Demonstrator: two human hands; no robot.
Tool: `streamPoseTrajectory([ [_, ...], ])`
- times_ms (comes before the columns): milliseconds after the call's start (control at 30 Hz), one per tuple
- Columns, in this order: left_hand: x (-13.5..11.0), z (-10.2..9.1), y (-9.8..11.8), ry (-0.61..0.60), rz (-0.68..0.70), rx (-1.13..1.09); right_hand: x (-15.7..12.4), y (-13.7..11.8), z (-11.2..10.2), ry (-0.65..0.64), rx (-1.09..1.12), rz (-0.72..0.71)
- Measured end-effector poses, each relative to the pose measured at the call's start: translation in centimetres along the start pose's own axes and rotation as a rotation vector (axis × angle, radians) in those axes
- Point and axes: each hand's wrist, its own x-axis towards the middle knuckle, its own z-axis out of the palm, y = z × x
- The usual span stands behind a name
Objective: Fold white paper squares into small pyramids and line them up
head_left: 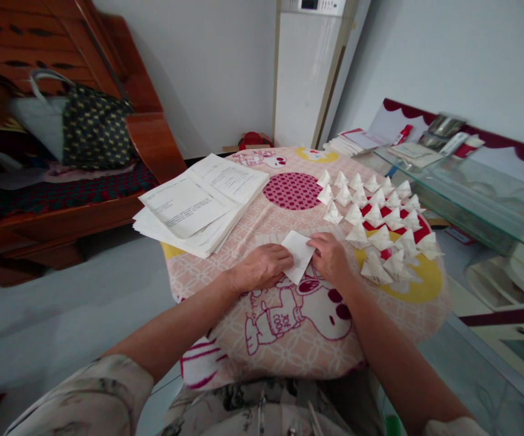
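Left hand [262,266] and right hand [330,257] each have a grip on opposite edges of a small paper slip [299,254], pinning it flat on the cloth-covered desk [289,339], likely to keep it from sliding. Folded paper pieces [380,224] sit in tidy rows just right. Stack of sheets [198,203] lies to the left.

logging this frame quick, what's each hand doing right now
left hand: fingers curled, pressing down on the left edge of the paper
right hand: fingers curled, holding the paper's right edge
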Motion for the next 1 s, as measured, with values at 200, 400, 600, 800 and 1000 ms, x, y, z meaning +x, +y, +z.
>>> streamPoseTrajectory([
  [200, -0.2, -0.3, 0.3, 0.046, -0.084, 0.127, -0.7, -2.6, -1.5, -0.167, -0.103, -0.149],
  [400, -0.7, -0.4, 0.5, 0.167, -0.215, 0.213, -0.7, -4.5, -1.6, -0.178, -0.037, -0.258],
  [600, -0.6, -0.4, 0.7, 0.027, -0.08, 0.054, -0.8, -4.0, -1.7, -0.22, 0.043, -0.263],
  [800, -0.8, -1.2, -0.2, 0.016, -0.17, -0.256, -1.1, -3.2, -2.2, -0.246, 0.202, -0.245],
  [1000, -0.4, -1.6, -2.0, 0.023, -0.393, -0.633, -0.8, -3.0, -2.3, -0.185, 0.309, 0.152],
])
